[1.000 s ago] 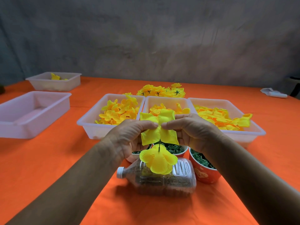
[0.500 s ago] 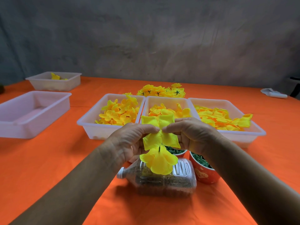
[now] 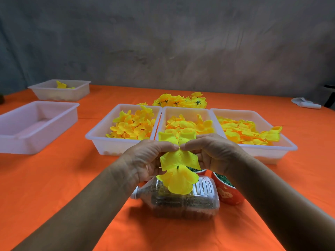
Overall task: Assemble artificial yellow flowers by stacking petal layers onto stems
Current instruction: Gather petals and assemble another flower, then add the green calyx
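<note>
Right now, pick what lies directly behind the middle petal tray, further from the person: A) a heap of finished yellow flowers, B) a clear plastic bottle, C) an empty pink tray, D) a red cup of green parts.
A: the heap of finished yellow flowers, some showing dark star-shaped backs, lies on the orange table just beyond the far rim of the middle petal tray.

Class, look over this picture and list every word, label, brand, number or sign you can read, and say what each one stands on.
No text here can be read.
Red cup: pale orange markings on its side, too blurred to tell whether they are writing or a pattern.
Plastic bottle lying on the table: no label shows.
White trays: plain walls, no print visible.
</note>
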A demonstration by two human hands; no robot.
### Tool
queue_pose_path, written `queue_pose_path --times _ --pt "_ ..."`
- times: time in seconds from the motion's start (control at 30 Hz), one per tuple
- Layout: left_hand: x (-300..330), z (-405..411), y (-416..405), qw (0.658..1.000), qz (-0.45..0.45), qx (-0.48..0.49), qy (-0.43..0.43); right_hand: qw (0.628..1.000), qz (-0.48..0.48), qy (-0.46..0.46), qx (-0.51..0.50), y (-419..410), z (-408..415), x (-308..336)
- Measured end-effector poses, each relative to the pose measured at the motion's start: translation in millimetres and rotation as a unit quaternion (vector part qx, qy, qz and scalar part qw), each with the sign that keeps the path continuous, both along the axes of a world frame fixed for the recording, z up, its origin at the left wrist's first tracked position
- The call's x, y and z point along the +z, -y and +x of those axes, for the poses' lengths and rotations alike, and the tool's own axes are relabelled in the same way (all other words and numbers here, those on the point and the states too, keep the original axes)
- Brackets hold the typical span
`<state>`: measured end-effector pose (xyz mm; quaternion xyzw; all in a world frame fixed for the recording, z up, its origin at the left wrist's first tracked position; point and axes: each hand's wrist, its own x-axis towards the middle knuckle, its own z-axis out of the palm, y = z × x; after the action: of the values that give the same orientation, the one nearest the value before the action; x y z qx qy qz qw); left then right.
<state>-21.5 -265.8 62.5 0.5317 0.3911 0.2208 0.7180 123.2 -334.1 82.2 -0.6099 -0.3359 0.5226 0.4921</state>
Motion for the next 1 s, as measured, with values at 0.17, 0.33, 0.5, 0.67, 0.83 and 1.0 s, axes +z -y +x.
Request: queue_pose_path --times 0.17,0.33,0.5,0.67,0.83,1.0 --pt "-0.5 0.1 0.6 1.0 -0.012 -0.008 0.011 1.0 -0.009 -0.011 0.012 -0.6 0.7 -1.6" --pt "-0.2 -0.1 0.6 1.0 -0.011 -0.009 0.027 1.0 -0.005 -0.024 0.016 -1.0 2.8 -2.9" --pt "3.1 -1.0 2.0 0.999 -0.009 -0.022 0.029 0.999 -0.007 -0.025 0.019 -1.8 3.4 -3.4" --pt "5.1 -2.8 1.5 1.0 0.001 -0.021 0.024 1.0 -0.003 -0.024 0.019 -3.0 4.1 -4.2" --pt "6.6 -2.2 1.8 1.0 -0.001 -0.022 0.019 1.0 0.002 -0.028 0.014 -4.0 3.3 -3.5" --pt "8.5 -2.2 3.9 1.0 -0.002 -0.02 0.019 1.0 0.002 -0.017 0.019 -4.8 4.1 -5.3"
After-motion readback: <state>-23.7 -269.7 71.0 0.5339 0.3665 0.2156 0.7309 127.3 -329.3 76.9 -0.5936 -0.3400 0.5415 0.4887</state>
